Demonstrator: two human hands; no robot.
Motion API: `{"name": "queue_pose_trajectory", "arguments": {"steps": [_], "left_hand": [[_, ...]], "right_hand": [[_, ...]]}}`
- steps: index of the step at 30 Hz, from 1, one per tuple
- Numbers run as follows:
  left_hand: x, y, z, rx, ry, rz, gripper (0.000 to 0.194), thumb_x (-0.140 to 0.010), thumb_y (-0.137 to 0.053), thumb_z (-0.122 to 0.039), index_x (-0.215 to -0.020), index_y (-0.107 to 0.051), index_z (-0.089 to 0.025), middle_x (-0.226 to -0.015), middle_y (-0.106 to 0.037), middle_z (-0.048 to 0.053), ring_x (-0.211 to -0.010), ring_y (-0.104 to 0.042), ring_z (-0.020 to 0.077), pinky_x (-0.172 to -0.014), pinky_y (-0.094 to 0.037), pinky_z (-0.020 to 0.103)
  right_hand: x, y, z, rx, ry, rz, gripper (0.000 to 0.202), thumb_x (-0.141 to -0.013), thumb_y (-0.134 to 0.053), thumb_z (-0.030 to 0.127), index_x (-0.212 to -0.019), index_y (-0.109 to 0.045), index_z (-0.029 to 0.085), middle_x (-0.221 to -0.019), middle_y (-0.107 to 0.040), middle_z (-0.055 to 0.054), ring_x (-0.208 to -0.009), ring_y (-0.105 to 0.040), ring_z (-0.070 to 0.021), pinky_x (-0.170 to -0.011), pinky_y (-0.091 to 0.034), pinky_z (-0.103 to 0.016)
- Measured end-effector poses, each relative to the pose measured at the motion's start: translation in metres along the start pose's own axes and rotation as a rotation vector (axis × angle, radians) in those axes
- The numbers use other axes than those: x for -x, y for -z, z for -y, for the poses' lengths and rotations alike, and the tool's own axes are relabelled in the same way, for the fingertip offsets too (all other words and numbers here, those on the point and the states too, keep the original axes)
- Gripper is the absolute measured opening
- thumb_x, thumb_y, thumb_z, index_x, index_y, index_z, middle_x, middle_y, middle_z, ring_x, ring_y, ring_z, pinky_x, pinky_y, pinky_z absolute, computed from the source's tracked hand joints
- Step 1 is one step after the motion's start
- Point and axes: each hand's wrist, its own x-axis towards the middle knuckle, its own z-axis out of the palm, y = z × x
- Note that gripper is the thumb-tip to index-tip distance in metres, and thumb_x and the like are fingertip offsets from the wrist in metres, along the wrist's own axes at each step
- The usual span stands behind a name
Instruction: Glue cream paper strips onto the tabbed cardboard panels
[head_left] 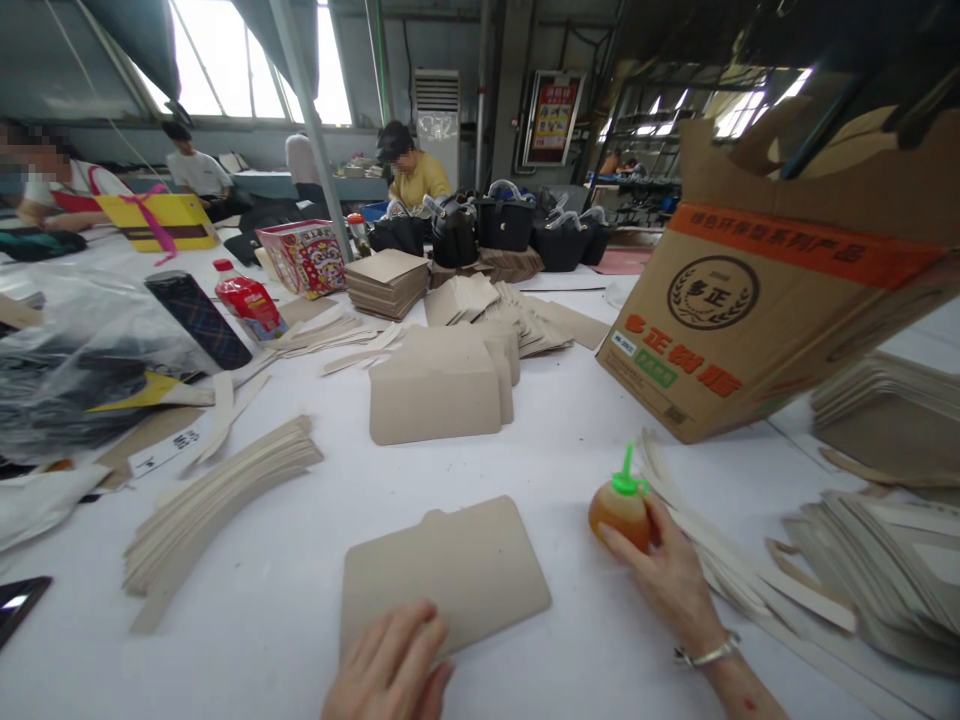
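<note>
My right hand (667, 570) is wrapped round a small squeeze bottle (621, 515) of amber liquid, its green nozzle pointing up. In front of me lies a grey-beige cardboard panel (446, 570) with rounded corners and a small tab on its far edge. My left hand (394, 655) is at the panel's near edge, fingers curved over its top and thumb low beside that edge. Beyond it rest similar panels (435, 395), overlapping. Left of the panel, a fanned bundle of curved cardboard strips (225, 510) lies on the white table (300, 660).
A large open carton (750, 310) stands tilted at right, with stacked panels (885, 570) and long strips (742, 570) nearer me. At left are a plastic-wrapped bundle (82, 350), a dark cylinder (199, 320) and a red bottle (244, 300). Black bags (506, 220) and co-workers are farther back.
</note>
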Motion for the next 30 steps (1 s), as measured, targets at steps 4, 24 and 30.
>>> {"name": "queue_pose_trajectory", "arguments": {"steps": [4, 24, 30], "left_hand": [[-0.006, -0.021, -0.021, -0.094, -0.084, 0.008, 0.025, -0.091, -0.042, -0.031, -0.104, -0.063, -0.026, -0.105, -0.07, -0.001, -0.089, -0.067, 0.0165, -0.073, -0.054, 0.027], [0.02, -0.047, -0.006, -0.298, -0.171, 0.053, 0.038, -0.089, -0.045, -0.048, -0.123, -0.055, -0.034, -0.116, -0.067, -0.009, -0.097, -0.064, 0.0115, -0.077, -0.05, 0.024], [0.019, -0.047, -0.006, -0.323, -0.2, 0.073, 0.037, -0.088, -0.047, -0.043, -0.122, -0.056, -0.033, -0.115, -0.067, -0.008, -0.095, -0.065, 0.0125, -0.075, -0.051, 0.025]], "right_hand": [[0.009, 0.039, 0.03, -0.146, 0.063, 0.146, 0.058, -0.064, -0.076, 0.038, -0.117, -0.056, 0.026, -0.119, -0.059, -0.007, -0.105, -0.058, -0.029, -0.094, -0.046, -0.043], [0.075, -0.006, 0.053, -0.391, 0.213, 0.036, 0.057, -0.071, -0.075, 0.028, -0.123, -0.051, 0.027, -0.122, -0.059, -0.007, -0.109, -0.06, -0.0266, -0.094, -0.051, -0.035], [0.068, -0.01, 0.05, -0.216, 0.39, 0.084, 0.056, -0.077, -0.071, 0.026, -0.127, -0.046, 0.026, -0.12, -0.058, -0.009, -0.105, -0.062, -0.026, -0.093, -0.052, -0.034]]}}
